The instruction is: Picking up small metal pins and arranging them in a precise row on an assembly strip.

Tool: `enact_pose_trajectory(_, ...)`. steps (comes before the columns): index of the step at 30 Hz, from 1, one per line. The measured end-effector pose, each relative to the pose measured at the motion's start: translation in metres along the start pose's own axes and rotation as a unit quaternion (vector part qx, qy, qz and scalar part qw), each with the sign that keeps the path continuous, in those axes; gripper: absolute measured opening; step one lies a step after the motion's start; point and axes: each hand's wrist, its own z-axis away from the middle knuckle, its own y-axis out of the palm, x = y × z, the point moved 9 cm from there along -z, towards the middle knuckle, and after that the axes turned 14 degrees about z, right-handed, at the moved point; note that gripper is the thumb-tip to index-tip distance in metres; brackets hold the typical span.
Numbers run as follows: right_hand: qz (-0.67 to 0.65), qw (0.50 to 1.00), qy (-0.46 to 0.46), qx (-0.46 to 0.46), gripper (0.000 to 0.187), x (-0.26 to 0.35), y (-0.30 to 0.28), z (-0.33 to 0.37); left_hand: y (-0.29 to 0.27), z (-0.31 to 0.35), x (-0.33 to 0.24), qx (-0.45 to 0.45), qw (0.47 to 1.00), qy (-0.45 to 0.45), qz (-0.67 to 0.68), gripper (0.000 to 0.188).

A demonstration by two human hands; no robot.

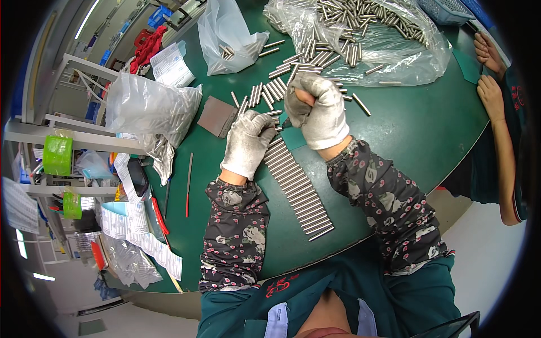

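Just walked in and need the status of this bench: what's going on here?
A person in gloves is handling small metal rods at a green table. A row of rods lies side by side, running toward the person. The left hand is at the row's far end; the right hand is curled just beside it, its grip unclear. More loose rods lie on clear plastic beyond. Another person's hands are at the right edge.

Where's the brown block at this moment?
In the head view, the block lies left of centre on the green table, between the left hand and a bulging clear bag.
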Motion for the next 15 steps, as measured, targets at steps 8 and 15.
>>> enact_pose_trajectory(8,-0.032,0.999,0.019,-0.018,0.035,-0.0045,0.0003,0.0013,0.001,-0.0004,-0.0002,0.005,1.0,0.0,0.002,0.014)
enact_pose_trajectory(15,-0.059,0.998,0.019,0.011,0.035,-0.0026,0.0023,0.0013,0.0002,-0.0006,-0.0022,0.006,1.0,0.008,0.004,0.013)
